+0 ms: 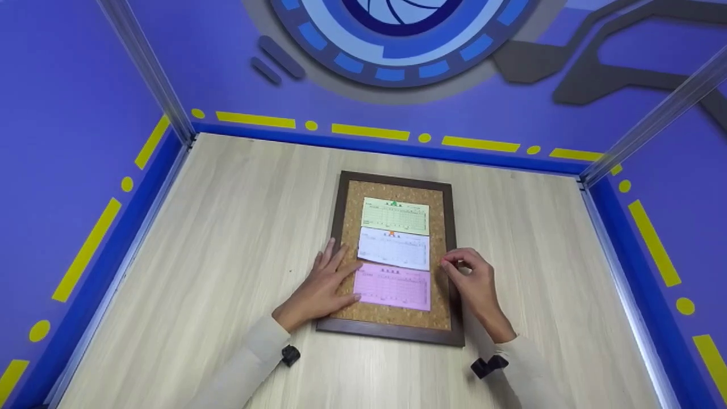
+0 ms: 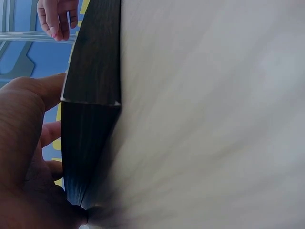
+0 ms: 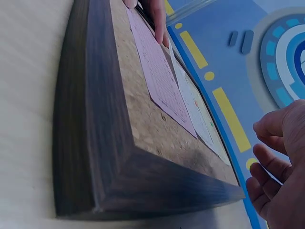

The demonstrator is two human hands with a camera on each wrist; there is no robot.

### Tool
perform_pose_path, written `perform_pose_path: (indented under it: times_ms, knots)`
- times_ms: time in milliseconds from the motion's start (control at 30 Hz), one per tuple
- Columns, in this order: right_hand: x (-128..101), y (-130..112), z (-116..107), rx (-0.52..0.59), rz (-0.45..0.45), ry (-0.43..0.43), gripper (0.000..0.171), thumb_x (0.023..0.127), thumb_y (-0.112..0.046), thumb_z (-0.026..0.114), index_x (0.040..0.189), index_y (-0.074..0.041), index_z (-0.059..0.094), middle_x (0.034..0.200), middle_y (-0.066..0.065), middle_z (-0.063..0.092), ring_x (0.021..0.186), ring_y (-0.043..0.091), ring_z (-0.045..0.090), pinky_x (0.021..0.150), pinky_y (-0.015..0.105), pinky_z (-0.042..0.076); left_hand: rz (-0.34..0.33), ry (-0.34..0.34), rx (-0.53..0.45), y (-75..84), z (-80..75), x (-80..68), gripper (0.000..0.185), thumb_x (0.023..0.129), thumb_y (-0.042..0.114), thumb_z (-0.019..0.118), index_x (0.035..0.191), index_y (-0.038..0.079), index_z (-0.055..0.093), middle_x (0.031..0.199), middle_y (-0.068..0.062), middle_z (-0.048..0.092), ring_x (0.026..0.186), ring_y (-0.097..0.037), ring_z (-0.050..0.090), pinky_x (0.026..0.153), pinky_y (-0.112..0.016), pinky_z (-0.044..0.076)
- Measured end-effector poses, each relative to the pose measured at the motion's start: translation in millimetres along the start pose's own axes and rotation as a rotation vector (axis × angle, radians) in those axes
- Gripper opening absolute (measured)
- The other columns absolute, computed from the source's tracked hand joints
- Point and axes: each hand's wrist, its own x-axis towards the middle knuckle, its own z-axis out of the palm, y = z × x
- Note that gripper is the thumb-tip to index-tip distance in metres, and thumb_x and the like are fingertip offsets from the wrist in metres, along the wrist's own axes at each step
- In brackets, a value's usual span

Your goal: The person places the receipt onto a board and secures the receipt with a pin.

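A framed cork board (image 1: pixel 346 311) lies flat on the table, bearing a green paper slip (image 1: pixel 395 218), a white slip (image 1: pixel 393 251) and a pink slip (image 1: pixel 392 289) in a column. A green push pin (image 1: pixel 394 203) sits at the top of the green slip and an orange one (image 1: pixel 391 233) at the top of the white slip. My left hand (image 1: pixel 324 284) has its fingers spread over the board's left side, thumb and index fingertip at the pink slip's left edge. Above the right frame edge, my right hand (image 1: pixel 472 278) pinches a small red push pin (image 1: pixel 443 261), mostly hidden by the fingertips.
The board rests on a pale wood-grain table (image 1: pixel 238 227). Blue panels (image 1: pixel 74 142) with yellow marks close off the back and both sides, joined by metal corner posts (image 1: pixel 153 74). Each wrist wears a small black camera mount (image 1: pixel 290 355).
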Motion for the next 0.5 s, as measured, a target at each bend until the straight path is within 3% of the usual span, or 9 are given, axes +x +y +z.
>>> perform_pose_path:
  times_ms: [167, 500]
  knots:
    - [-0.3, -3.5, 9.2, -0.019, -0.006, -0.046, 0.009, 0.094, 0.004, 0.084, 0.094, -0.005, 0.081, 0.1, 0.007, 0.075, 0.091, 0.015, 0.068, 0.081, 0.018, 0.054, -0.002, 0.0, -0.005, 0.2, 0.5, 0.1, 0.072, 0.101, 0.044, 0.077, 0.164, 0.017, 0.055, 0.182, -0.022, 0.016, 0.169, -0.045, -0.008, 0.132, -0.07, 0.007]
    - [0.9, -6.7, 27.3, -0.016, -0.044, -0.107, 0.012, 0.094, 0.004, 0.084, 0.092, -0.008, 0.081, 0.092, 0.003, 0.072, 0.081, 0.013, 0.06, 0.069, 0.018, 0.047, -0.003, 0.004, -0.025, 0.6, -1.3, -1.1, 0.073, 0.101, 0.044, 0.077, 0.164, 0.016, 0.054, 0.182, -0.021, 0.016, 0.169, -0.045, -0.008, 0.133, -0.068, 0.004]
